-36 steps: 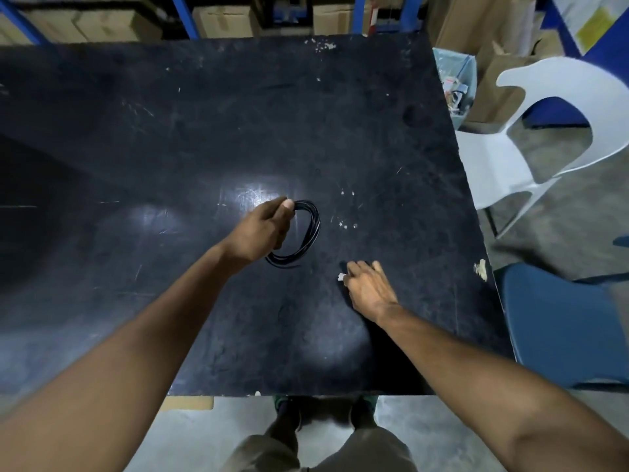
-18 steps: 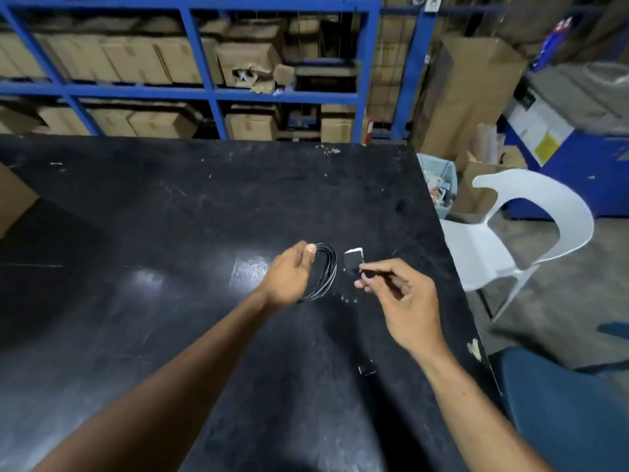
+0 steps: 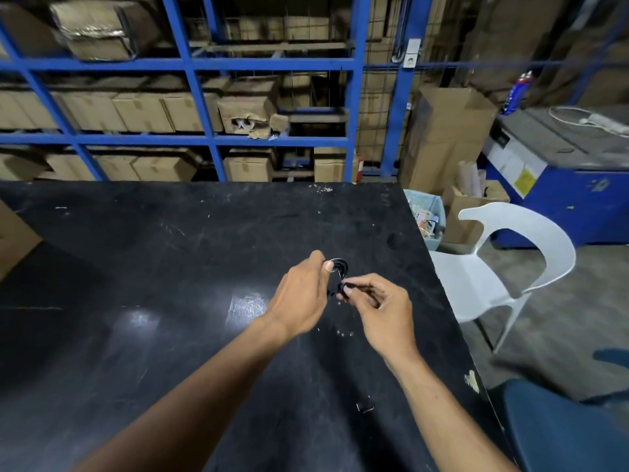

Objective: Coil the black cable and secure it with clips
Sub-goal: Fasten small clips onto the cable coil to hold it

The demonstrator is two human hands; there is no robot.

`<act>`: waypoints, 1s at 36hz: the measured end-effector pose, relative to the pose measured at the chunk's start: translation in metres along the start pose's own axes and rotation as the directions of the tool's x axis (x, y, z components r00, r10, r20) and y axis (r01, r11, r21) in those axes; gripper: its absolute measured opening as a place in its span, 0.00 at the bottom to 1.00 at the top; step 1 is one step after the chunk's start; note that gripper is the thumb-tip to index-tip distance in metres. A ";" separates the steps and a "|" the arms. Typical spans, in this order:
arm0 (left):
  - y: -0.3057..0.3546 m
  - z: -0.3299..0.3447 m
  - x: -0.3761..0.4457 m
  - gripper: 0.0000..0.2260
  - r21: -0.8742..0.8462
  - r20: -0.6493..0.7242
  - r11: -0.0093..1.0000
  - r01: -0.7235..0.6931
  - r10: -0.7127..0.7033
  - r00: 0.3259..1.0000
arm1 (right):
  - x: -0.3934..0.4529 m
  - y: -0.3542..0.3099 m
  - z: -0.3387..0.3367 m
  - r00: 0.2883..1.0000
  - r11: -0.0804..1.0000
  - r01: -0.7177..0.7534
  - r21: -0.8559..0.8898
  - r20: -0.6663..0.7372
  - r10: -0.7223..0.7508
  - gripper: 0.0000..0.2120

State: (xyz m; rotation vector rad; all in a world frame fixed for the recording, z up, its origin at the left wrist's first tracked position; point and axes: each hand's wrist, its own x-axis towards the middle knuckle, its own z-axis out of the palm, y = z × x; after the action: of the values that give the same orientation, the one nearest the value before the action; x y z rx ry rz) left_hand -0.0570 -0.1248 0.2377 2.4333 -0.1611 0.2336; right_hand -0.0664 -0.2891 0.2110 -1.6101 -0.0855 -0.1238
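Clip (image 3: 348, 288) now against cable (image 3: 341, 266), small black coil

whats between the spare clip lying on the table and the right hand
In the head view, only bare black table separates the spare clip from the right hand, apart from a few pale specks near the hand.

A warehouse: blue steel racking (image 3: 190, 80) stacked with cardboard boxes (image 3: 143, 112) behind a worktable (image 3: 170, 250).

We see a scuffed black bench (image 3: 170, 267) with a chipped right edge, bearing a small black clip (image 3: 365, 407) near its front right and a few pale specks (image 3: 342, 333) just beyond it.
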 end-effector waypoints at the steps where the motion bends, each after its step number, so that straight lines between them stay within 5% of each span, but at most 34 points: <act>1: 0.002 0.000 -0.001 0.15 0.009 -0.003 1.000 0.000 0.000 1.000 | 0.001 0.000 0.001 1.000 1.000 0.016 -0.009 -0.015 -0.016 0.13; 15: 0.027 -0.002 -0.003 0.12 0.060 -0.035 0.998 -0.036 0.038 0.999 | 0.003 0.000 0.010 0.989 0.993 0.107 -0.043 -0.094 -0.111 0.12; 22: 0.030 0.003 -0.008 0.17 0.014 -0.058 0.998 -0.060 0.061 0.996 | 0.005 -0.005 0.019 0.970 0.964 0.058 0.259 -0.245 0.007 0.11; 31: 0.037 0.006 -0.014 0.15 -0.028 -0.077 0.999 -0.041 0.038 0.996 | 0.002 -0.016 0.027 0.938 0.634 -0.112 0.765 -0.129 0.322 0.10; 36: 0.045 0.008 -0.016 0.15 -0.017 -0.092 1.000 0.003 -0.004 0.996 | 0.002 -0.019 0.025 0.915 0.506 -0.157 0.848 -0.068 0.398 0.10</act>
State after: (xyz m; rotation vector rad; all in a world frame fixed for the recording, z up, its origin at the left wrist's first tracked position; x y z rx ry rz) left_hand -0.0792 -0.1633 0.2564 2.4000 -0.1175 0.3408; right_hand -0.0663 -0.2637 0.2289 -0.5961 0.2974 -0.0203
